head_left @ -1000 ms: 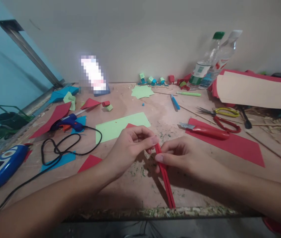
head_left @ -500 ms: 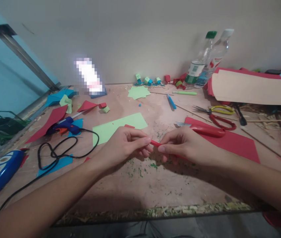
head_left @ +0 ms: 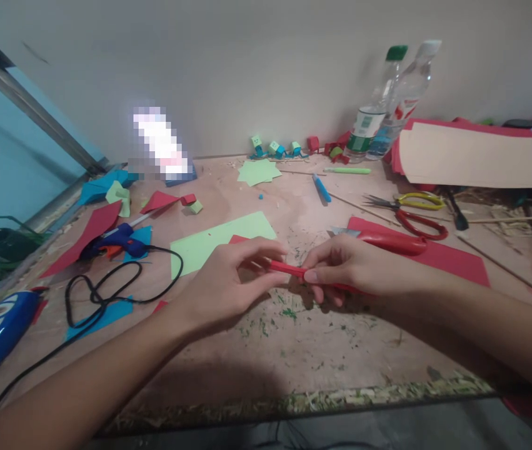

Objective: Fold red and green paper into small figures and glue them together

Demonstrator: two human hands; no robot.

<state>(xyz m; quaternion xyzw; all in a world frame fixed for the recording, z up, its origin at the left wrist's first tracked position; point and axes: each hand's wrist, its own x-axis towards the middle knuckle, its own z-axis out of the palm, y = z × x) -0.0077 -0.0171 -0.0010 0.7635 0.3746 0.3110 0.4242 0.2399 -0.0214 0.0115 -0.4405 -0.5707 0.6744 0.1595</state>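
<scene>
Both hands meet over the middle of the pinkish, scrap-littered surface (head_left: 266, 350). The left hand (head_left: 228, 284) pinches one end of a narrow folded red paper strip (head_left: 287, 269) between thumb and fingers. The right hand (head_left: 354, 269) is closed on the other end, so the strip runs roughly level between them, just above the surface. A light green paper sheet (head_left: 209, 240) lies right behind the left hand. A red-handled utility knife (head_left: 390, 242) sits on a red paper sheet (head_left: 453, 265) behind the right one.

Single head-worn view, angled forward and down, close over the table (head_left: 266, 356).
</scene>
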